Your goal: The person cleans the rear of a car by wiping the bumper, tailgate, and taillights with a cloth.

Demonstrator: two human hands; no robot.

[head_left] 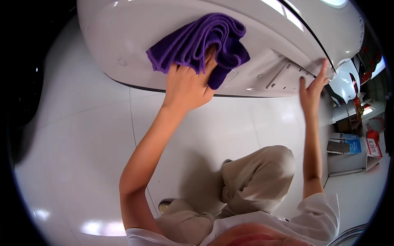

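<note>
A folded purple cloth is pressed against the white car bumper. My left hand grips it from below, some of its fingers tucked into the folds. To the right, my right hand rests against the car body beside the number plate recess, its fingers apart and nothing in its grasp. The index finger points up toward the dark seam above the recess. Part of the bumper behind the cloth is hidden.
Pale floor tiles lie below the bumper, around my bent knee. On the right are another white car, a blue printed board and a red-and-white price sign.
</note>
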